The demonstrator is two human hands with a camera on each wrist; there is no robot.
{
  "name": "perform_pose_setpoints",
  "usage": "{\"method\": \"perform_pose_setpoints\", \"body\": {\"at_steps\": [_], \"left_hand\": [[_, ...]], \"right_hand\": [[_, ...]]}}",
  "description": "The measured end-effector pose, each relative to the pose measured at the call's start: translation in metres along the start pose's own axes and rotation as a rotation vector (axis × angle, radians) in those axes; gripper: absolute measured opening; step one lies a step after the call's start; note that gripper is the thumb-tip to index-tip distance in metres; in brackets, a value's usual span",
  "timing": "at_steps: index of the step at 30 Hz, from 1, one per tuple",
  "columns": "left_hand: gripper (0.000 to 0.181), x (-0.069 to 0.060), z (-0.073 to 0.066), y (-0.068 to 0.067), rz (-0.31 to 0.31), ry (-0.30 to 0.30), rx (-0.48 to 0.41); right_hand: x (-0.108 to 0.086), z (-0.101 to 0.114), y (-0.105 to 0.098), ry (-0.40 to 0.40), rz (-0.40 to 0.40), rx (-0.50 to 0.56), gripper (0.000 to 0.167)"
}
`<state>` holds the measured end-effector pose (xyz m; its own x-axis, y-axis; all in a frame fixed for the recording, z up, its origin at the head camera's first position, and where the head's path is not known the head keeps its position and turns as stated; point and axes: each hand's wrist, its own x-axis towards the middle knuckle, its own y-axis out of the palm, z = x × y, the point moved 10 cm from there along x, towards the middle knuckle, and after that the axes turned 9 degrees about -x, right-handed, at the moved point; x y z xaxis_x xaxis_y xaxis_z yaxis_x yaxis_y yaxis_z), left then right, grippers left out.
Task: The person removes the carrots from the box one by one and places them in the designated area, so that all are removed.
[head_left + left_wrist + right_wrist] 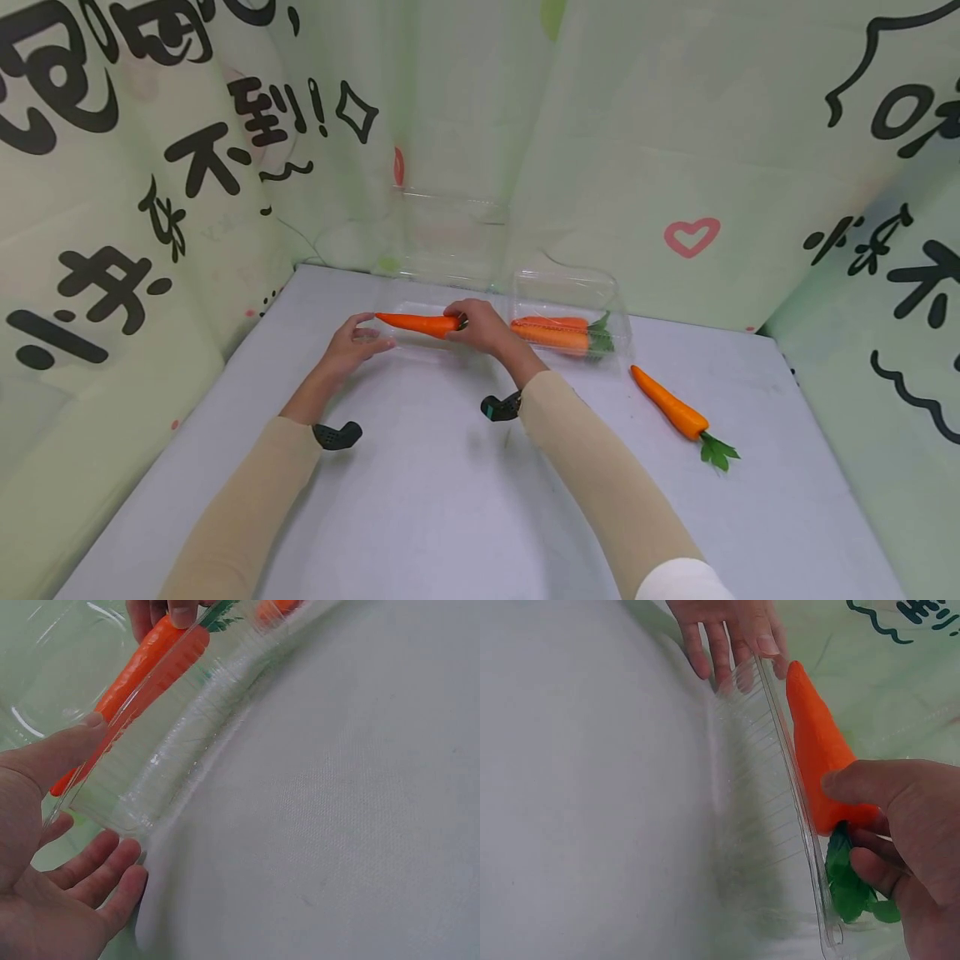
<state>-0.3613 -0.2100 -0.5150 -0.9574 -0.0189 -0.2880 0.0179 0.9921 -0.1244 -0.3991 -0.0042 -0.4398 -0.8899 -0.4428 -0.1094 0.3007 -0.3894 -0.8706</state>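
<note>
— Starting from the left: doing what?

— Touching the end of a clear, ribbed, rectangular plastic box with the loosely spread left hand, gripping nothing, probably steadying the thin wall.

— And over that box?

— Grasping a smooth, tapering, bright orange carrot by its thick, leafy end in the right hand, seemingly for aligning it lengthwise. Holding it by the near rim; being unable to tell about contact with the bottom.

— Passing further right?

— Seeing orange carrots with green tops inside a second clear plastic box, lying lengthwise, likely for fit.

— And farthest?

— Spotting a loose, green-topped orange carrot resting slantwise on the flat white surface, perhaps for easy right-side reach.
</note>
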Motion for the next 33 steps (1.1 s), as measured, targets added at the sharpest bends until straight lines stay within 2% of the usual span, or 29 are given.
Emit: {"method": "perform_pose_setpoints", "body": {"at_steps": [7,25,33], "left_hand": [[0.084,-0.001,-0.001,0.001,0.004,0.014,-0.002],[0.082,0.002,0.001,0.002,0.006,-0.006,0.004],[0.081,0.0,0.001,0.002,0.009,-0.013,0.022]], "right_hand": [[-0.001,0.003,-0.002,-0.015,-0.003,0.015,0.039],[-0.009,0.004,-0.01,-0.045,-0.017,-0.007,0.039],[-0.01,0.001,-0.011,-0.025,-0.023,-0.008,0.039]]}}
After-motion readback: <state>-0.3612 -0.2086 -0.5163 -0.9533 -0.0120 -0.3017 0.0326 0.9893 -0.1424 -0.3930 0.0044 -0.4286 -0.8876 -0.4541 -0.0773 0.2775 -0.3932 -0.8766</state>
